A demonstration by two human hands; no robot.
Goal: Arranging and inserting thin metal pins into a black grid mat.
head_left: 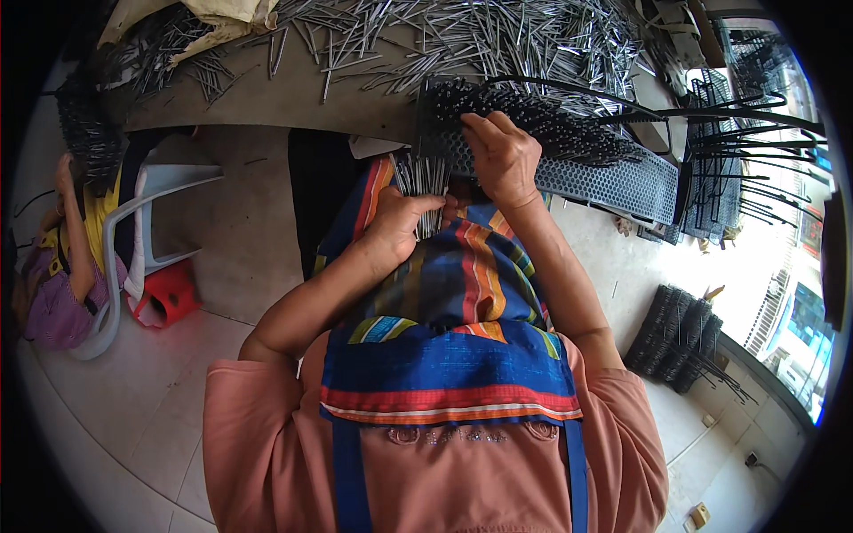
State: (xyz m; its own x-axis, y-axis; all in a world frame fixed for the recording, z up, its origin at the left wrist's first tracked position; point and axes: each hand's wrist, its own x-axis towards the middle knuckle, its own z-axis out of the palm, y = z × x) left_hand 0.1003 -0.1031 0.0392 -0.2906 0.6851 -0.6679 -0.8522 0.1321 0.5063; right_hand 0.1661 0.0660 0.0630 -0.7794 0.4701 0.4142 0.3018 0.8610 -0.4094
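Note:
My left hand (398,222) is wrapped round a bundle of thin silvery metal rods (418,174), held upright above my lap with the thumb across it. My right hand (506,162) is closed in a pinch over a long perforated rack (613,185); whatever its fingertips hold is too small to make out. Many dark-tipped rods (551,124) stand close together in the rack's holes, just beyond and to the right of my right hand. The rack slants from the table's near edge down to the right. A striped apron (480,266) covers my lap.
Loose metal rods (498,40) lie heaped on the brown table (258,93). Black hooked wire racks (711,160) hang at the right, and dark bundles (671,338) stand on the floor. At the left, another person (62,302) sits by a grey chair (115,258) and a red stool (169,293).

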